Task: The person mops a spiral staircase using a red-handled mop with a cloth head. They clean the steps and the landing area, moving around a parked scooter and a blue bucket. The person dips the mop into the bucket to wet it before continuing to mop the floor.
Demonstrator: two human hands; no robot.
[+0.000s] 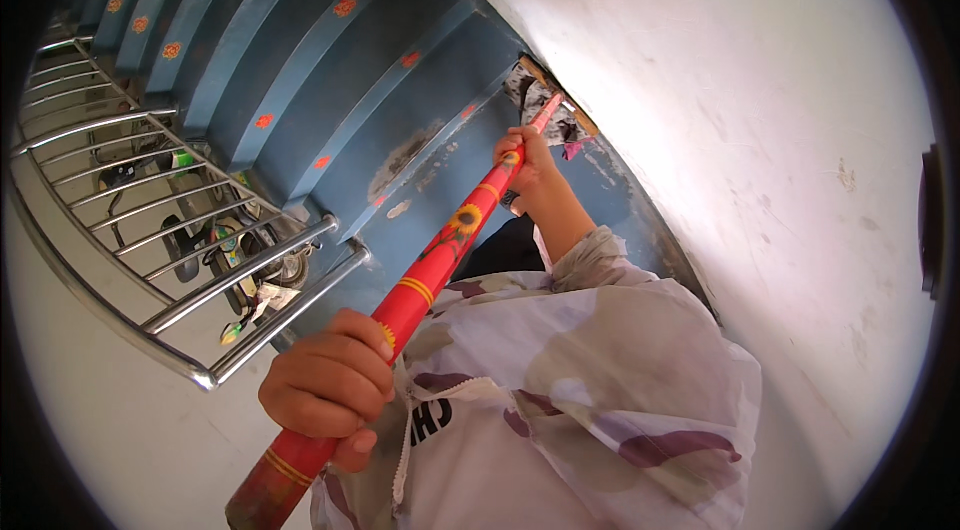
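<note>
Both of my hands are closed around the red pole (465, 218) of a mop, which is printed with sunflowers and yellow bands. My left hand (330, 387) grips it near its thick lower end, in front of my torso. Farther along, my right hand (523, 158) holds the pole with the arm stretched out. The pole runs up to a mottled black-and-white cloth mop head (532, 91) with wooden strips, lying on the blue floor at the foot of the white wall. A bit of pink cloth shows beside it.
Blue stairs (300, 72) with red and orange flower decals fill the upper left. A steel railing (247, 305) curves along their open side. Below it, a parked two-wheeler (259, 252) shows through the bars. The white wall (750, 117) stands close on the right.
</note>
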